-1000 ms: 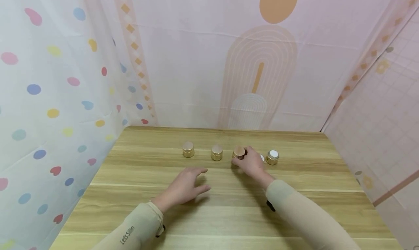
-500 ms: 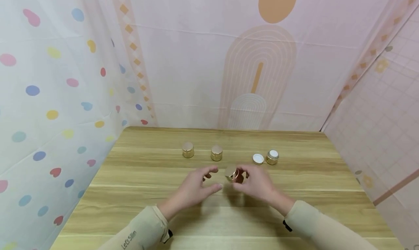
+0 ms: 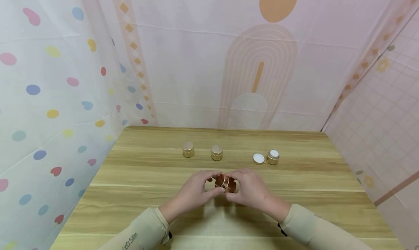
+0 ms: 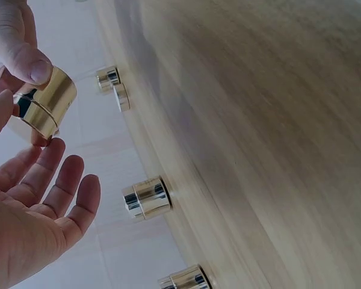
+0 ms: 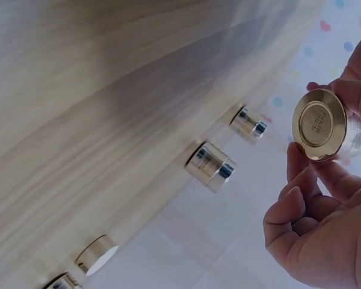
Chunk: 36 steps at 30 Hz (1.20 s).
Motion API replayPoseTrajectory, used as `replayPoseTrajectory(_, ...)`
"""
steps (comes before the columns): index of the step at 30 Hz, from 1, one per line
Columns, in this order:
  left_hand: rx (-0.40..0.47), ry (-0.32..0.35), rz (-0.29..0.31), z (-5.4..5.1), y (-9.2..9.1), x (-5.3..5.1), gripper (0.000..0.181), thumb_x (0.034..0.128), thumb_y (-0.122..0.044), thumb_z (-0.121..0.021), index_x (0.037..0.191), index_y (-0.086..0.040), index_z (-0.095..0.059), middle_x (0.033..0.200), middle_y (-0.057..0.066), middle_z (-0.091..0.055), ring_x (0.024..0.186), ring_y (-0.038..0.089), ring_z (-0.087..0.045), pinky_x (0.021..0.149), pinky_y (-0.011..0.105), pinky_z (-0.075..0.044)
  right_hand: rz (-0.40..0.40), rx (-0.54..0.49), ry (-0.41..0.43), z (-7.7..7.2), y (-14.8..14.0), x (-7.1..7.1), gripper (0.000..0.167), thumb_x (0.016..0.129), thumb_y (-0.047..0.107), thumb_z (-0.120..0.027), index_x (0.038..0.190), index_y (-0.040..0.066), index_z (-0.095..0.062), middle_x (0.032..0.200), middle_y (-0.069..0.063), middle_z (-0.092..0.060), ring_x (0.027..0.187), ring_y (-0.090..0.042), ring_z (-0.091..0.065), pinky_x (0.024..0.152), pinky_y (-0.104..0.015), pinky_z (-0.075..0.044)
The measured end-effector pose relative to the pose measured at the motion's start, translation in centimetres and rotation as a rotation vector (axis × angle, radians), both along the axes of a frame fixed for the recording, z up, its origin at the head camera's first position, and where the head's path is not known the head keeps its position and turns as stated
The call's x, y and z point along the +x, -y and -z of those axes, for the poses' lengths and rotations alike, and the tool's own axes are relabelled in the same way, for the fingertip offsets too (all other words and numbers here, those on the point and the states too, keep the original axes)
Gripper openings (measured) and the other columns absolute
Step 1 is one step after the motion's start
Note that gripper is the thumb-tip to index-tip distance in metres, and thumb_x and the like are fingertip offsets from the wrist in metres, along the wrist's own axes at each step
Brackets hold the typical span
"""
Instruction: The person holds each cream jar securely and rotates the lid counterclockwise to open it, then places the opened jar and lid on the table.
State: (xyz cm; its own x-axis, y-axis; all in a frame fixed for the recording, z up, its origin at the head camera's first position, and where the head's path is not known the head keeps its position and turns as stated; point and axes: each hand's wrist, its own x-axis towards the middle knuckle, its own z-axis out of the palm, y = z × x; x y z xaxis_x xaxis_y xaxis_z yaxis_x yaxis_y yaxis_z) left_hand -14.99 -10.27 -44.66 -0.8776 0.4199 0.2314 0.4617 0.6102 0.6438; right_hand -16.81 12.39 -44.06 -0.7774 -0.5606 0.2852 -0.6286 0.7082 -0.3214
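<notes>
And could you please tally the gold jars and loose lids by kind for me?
Closed gold jars standing on the table: 2
Held gold jar, between the left hand and right hand: 1
Open gold jar: 1
Loose lid, white inside up: 1
Total: 5

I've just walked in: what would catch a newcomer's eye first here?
Probably the shiny gold jar held between the left hand and right hand above the wooden table. Behind it, toward the right, an uncovered jar shows white at the top beside a lid with its white inside up. Along the left, a cloth bright with colored dots and hearts also stands out.
</notes>
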Motion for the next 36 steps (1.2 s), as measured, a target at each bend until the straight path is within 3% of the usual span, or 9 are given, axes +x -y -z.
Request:
replayPoseTrajectory(3, 0.0, 0.013, -0.009, -0.1, 0.0, -0.1, 0.049, 0.0971, -0.037, -0.079, 0.138, -0.011, -0.07, 0.131, 0.006, -0.076, 0.112, 0.022, -0.071, 0.094, 0.042, -0.059, -0.009, 0.006, -0.005, 0.0, 0.3, -0.1, 0.051, 0.077, 0.034, -0.09, 0.124, 0.016, -0.078, 0.116, -0.001, -0.082, 0.108, -0.024, -0.075, 0.095, -0.044, -0.062)
replayPoseTrajectory(7, 0.054, 0.076, -0.012, -0.1, 0.3, -0.2, 0.047, 0.0966, -0.038, -0.08, 0.136, -0.013, -0.07, 0.128, 0.007, -0.076, 0.103, 0.02, -0.07, 0.082, 0.03, -0.058, -0.054, -0.044, 0.031, 0.1, 0.3, -0.5, 0.048, 0.081, 0.034, -0.09, 0.124, 0.015, -0.079, 0.113, 0.0, -0.082, 0.102, -0.019, -0.073, 0.09, -0.041, -0.062)
replayPoseTrajectory(12, 0.107, 0.137, -0.035, -0.1, 0.8, -0.5, 0.046, 0.0975, -0.039, -0.078, 0.135, -0.013, -0.07, 0.12, 0.006, -0.075, 0.099, 0.02, -0.067, 0.072, 0.023, -0.054, -0.145, -0.189, 0.262, 0.3, 0.0, -1.5, 0.049, 0.089, 0.035, -0.088, 0.134, 0.018, -0.075, 0.112, 0.007, -0.081, 0.095, -0.007, -0.067, 0.085, -0.03, -0.059)
replayPoseTrajectory(14, 0.09, 0.124, -0.028, -0.2, 1.0, -0.6, 0.046, 0.0992, -0.038, -0.076, 0.136, -0.012, -0.069, 0.116, 0.003, -0.075, 0.102, 0.019, -0.066, 0.075, 0.024, -0.054, -0.158, -0.229, 0.358, 0.4, -0.2, -1.8, 0.052, 0.092, 0.037, -0.085, 0.139, 0.019, -0.072, 0.114, 0.006, -0.08, 0.093, -0.005, -0.065, 0.083, -0.026, -0.057)
replayPoseTrajectory(18, -0.007, 0.056, 0.033, -0.4, 1.1, -1.0, 0.043, 0.1047, -0.038, -0.069, 0.139, -0.012, -0.067, 0.112, -0.002, -0.074, 0.1, 0.013, -0.067, 0.083, 0.027, -0.057, -0.183, -0.275, 0.45, 0.5, -0.5, -1.9, 0.06, 0.096, 0.042, -0.08, 0.148, 0.016, -0.066, 0.132, -0.005, -0.077, 0.094, -0.007, -0.066, 0.079, -0.024, -0.058)
replayPoseTrajectory(22, -0.071, -0.002, 0.093, -0.5, 1.2, -1.3, 0.034, 0.1089, -0.037, -0.062, 0.134, -0.015, -0.065, 0.112, -0.005, -0.072, 0.099, 0.008, -0.066, 0.087, 0.03, -0.059, -0.213, -0.312, 0.456, 0.5, -0.5, -1.8, 0.059, 0.098, 0.04, -0.078, 0.15, 0.017, -0.063, 0.142, -0.008, -0.072, 0.1, -0.008, -0.069, 0.083, -0.026, -0.06)
replayPoseTrajectory(27, -0.054, -0.005, 0.118, -0.8, 1.0, -1.6, 0.029, 0.1112, -0.038, -0.057, 0.129, -0.016, -0.061, 0.104, -0.007, -0.065, 0.093, 0.007, -0.061, 0.082, 0.028, -0.057, -0.225, -0.337, 0.37, 0.5, -0.2, -1.8, 0.046, 0.098, 0.033, -0.079, 0.14, 0.017, -0.072, 0.124, -0.004, -0.079, 0.102, -0.009, -0.068, 0.086, -0.03, -0.061)
replayPoseTrajectory(32, -0.032, 0.02, 0.08, -0.9, 0.8, -1.7, 0.03, 0.1113, -0.039, -0.057, 0.13, -0.016, -0.061, 0.108, -0.007, -0.067, 0.1, 0.008, -0.066, 0.088, 0.033, -0.06, -0.189, -0.349, 0.33, 0.6, 0.0, -1.7, 0.045, 0.097, 0.03, -0.081, 0.138, 0.011, -0.072, 0.117, -0.006, -0.078, 0.102, -0.01, -0.068, 0.086, -0.031, -0.061)
replayPoseTrajectory(36, 0.015, 0.02, 0.036, -1.1, 1.0, -1.9, 0.045, 0.1093, -0.042, -0.06, 0.145, -0.014, -0.059, 0.121, -0.004, -0.072, 0.116, 0.016, -0.068, 0.103, 0.047, -0.058, -0.127, -0.384, 0.386, 0.7, 0.2, -1.7, 0.045, 0.097, 0.031, -0.081, 0.136, 0.012, -0.072, 0.111, 0.001, -0.077, 0.1, -0.008, -0.066, 0.089, -0.03, -0.058)
